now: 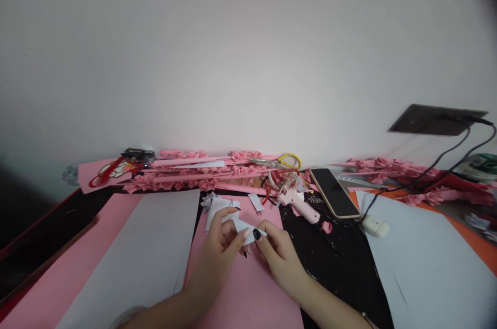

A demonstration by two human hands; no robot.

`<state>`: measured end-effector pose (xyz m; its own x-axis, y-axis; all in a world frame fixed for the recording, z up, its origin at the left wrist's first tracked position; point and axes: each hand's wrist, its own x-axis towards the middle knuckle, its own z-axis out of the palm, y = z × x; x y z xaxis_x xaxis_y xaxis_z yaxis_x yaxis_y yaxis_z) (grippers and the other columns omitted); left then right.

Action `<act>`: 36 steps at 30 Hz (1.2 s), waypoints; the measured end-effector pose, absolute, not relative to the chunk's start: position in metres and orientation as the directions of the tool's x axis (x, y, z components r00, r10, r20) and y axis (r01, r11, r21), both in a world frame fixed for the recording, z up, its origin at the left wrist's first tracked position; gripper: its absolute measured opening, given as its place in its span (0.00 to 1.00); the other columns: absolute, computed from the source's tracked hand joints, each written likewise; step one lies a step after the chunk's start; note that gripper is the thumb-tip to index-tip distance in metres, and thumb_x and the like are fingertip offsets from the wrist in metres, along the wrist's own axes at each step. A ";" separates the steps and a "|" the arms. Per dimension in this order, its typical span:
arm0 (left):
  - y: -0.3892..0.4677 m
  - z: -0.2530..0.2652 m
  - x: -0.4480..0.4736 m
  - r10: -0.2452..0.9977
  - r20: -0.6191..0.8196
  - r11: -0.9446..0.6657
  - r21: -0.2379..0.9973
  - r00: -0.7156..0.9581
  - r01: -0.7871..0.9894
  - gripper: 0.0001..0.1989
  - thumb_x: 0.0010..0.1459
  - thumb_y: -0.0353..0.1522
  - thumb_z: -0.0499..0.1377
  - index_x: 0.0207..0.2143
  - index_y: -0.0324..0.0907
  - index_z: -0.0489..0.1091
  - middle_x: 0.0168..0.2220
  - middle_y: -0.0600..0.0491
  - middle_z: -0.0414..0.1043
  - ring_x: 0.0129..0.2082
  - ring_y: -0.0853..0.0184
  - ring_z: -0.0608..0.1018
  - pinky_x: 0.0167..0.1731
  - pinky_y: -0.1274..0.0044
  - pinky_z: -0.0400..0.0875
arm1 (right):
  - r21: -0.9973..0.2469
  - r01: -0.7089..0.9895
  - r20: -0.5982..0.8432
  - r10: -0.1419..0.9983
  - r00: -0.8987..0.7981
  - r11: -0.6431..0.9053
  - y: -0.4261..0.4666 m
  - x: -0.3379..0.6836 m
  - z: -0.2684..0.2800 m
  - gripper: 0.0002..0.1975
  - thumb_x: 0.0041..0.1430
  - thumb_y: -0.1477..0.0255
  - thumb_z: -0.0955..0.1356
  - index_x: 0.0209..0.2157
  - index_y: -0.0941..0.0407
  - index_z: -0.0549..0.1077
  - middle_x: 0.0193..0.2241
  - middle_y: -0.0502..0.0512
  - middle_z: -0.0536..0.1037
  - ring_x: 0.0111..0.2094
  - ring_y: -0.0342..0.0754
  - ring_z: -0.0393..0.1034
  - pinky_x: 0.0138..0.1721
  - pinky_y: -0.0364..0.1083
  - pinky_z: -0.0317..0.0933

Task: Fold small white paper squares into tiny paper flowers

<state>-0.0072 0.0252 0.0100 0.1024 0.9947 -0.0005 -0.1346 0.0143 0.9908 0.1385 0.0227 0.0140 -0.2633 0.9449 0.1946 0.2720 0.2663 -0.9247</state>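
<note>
Between my two hands is a small piece of white paper [241,225], folded to a pointed shape and held above a pink paper sheet [248,298]. My left hand [221,243] pinches its left part between thumb and fingers. On the right end, the thumb and fingers of my right hand [274,246] are closed. Just behind my left hand lie white paper squares [215,210] beside a few crumpled whitish paper pieces [207,200]. A small white paper strip [256,202] rests beyond the held paper.
Right of my hands lie a pink glue gun [301,205], a phone [336,193] and a white charger [375,226]. Yellow-handled scissors [289,161] rest on pink paper flower stems [190,179] along the wall. Large white sheets [135,256] flank my hands. Black cables hang from a wall socket [435,119].
</note>
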 end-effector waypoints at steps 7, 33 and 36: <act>0.030 0.014 -0.010 0.990 -0.044 0.060 0.991 0.132 -0.122 0.14 0.52 0.32 0.58 0.42 0.42 0.63 0.28 0.56 0.71 0.30 0.68 0.73 0.30 0.77 0.68 | -0.929 0.265 0.197 0.953 -0.232 0.257 0.025 0.137 0.006 0.16 0.65 0.66 0.56 0.23 0.56 0.58 0.16 0.43 0.56 0.18 0.39 0.49 0.20 0.40 0.45; 0.036 0.009 -0.021 0.985 -0.006 -0.010 0.995 0.171 0.098 0.09 0.56 0.35 0.54 0.37 0.42 0.69 0.24 0.58 0.65 0.27 0.68 0.71 0.32 0.76 0.66 | -0.878 0.383 0.171 0.936 -0.308 0.286 0.029 0.140 0.011 0.16 0.64 0.69 0.57 0.22 0.56 0.59 0.17 0.45 0.59 0.19 0.40 0.54 0.21 0.40 0.48; 0.037 0.001 -0.021 0.978 -0.015 -0.007 0.994 0.207 0.105 0.14 0.53 0.31 0.56 0.43 0.42 0.67 0.22 0.59 0.66 0.26 0.68 0.72 0.30 0.77 0.68 | -0.869 0.402 0.183 0.943 -0.278 0.287 0.032 0.142 0.011 0.12 0.61 0.69 0.60 0.24 0.57 0.61 0.17 0.44 0.57 0.19 0.40 0.51 0.21 0.39 0.46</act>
